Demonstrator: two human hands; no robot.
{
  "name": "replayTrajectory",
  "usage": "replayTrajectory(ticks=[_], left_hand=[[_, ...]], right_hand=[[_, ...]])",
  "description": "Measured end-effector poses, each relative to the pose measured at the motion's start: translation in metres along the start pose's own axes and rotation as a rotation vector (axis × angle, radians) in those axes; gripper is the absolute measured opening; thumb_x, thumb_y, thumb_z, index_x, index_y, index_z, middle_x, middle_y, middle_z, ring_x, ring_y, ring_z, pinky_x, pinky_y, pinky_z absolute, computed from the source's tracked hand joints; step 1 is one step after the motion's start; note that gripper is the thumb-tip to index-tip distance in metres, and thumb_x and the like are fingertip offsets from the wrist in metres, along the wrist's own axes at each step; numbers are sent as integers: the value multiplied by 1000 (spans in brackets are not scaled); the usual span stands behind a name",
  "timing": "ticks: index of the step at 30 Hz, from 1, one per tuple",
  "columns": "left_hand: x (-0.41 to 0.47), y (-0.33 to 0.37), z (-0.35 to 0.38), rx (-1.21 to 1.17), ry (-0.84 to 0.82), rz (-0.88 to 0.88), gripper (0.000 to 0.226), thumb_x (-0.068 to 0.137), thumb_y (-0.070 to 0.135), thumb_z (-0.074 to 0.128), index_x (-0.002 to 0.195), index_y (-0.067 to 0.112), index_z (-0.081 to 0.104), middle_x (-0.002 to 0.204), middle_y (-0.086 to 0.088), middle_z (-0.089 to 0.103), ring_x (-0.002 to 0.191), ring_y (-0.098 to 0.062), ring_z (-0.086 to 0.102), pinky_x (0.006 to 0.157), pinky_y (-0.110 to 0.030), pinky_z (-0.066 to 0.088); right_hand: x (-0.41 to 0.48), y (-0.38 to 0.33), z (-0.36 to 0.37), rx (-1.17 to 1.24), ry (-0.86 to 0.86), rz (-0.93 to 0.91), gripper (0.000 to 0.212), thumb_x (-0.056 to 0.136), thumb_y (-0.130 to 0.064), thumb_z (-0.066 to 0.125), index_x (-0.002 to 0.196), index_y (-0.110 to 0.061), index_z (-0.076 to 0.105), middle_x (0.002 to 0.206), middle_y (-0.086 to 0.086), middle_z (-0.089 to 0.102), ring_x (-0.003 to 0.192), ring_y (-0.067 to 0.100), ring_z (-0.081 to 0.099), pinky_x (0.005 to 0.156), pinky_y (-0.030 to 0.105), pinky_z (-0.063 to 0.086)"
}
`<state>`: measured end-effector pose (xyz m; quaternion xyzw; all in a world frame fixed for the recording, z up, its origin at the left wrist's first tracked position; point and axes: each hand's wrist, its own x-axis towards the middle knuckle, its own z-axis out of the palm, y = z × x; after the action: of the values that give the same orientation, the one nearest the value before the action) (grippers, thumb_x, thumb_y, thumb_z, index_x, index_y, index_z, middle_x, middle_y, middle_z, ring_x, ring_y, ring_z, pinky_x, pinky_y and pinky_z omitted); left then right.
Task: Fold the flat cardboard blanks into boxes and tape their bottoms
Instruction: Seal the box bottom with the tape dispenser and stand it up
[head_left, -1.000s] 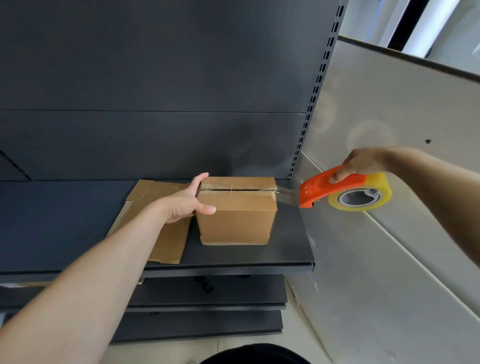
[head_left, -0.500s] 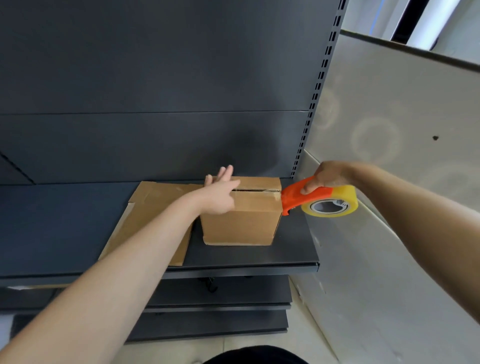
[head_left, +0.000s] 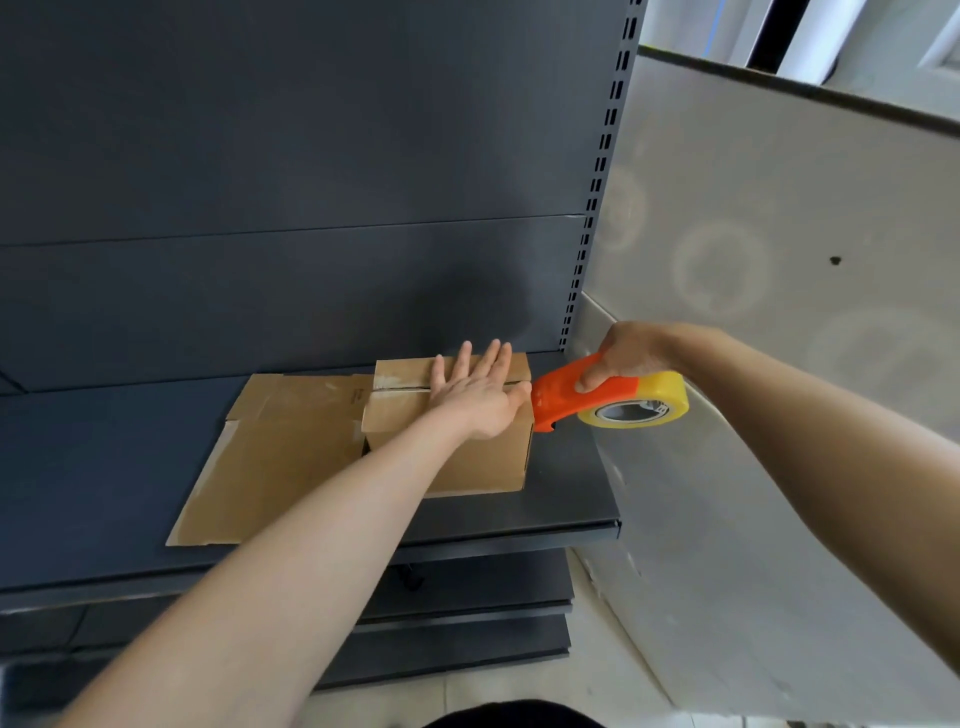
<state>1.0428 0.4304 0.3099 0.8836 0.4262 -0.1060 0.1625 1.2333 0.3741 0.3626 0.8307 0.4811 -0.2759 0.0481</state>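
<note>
Head view: your flat left hand (head_left: 478, 397) presses the small brown cardboard box (head_left: 467, 457), centre seam up; your right hand (head_left: 621, 356) grips the orange tape dispenser (head_left: 576, 400) at its right edge.

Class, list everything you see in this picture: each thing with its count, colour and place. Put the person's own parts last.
box: one, brown, folded, on the shelf
flat cardboard blank: one, brown, lying on the shelf left of the box
tape dispenser: one, orange with a yellow roll, at the box's upper right edge
shelf: one, dark grey, bearing the cardboard
wall board: one, pale grey, right of the shelf
left hand: one, fingers straight, flat on the box's top
right hand: one, gripping the tape dispenser
</note>
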Motion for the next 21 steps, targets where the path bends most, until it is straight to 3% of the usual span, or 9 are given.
replayTrajectory(ticks=[9,12,14,18,21], left_hand=[[1,-2,-1,-25,-17,1,60,100,51,10,150,28,-12,158,10,-18,144,-20,-22,115,-48,-16],[1,-2,-1,-45,-14,-5,59,100,49,10,151,28,-11,158,10,-17,145,-19,-21,115,-47,-15],[0,-4,-1,-88,0,7,55,102,44,9,152,28,-7,159,10,-13,145,-18,-18,115,-45,-15],[-3,-13,-1,-473,110,-15,47,105,29,17,151,34,13,160,9,7,148,-21,-7,117,-42,-6],[-6,-24,-3,-812,194,56,47,104,14,26,149,28,26,153,10,32,146,-18,16,118,-32,11]], right_hand=[[-11,-11,1,-107,53,-52,63,70,-58,71,113,-15,60,103,4,59,93,27,57,80,35,46],[-16,-24,19,-343,179,-91,51,74,-52,68,110,-16,62,97,5,60,91,29,60,72,30,45],[-14,-24,36,-431,291,-84,45,82,-47,61,112,-14,62,104,7,64,99,29,62,73,29,41],[6,-17,67,-125,302,22,46,92,-50,47,127,-21,52,111,9,64,106,30,59,88,36,40],[23,-23,89,-1,282,99,44,90,-49,46,122,-20,54,108,8,66,104,29,58,90,36,37]])
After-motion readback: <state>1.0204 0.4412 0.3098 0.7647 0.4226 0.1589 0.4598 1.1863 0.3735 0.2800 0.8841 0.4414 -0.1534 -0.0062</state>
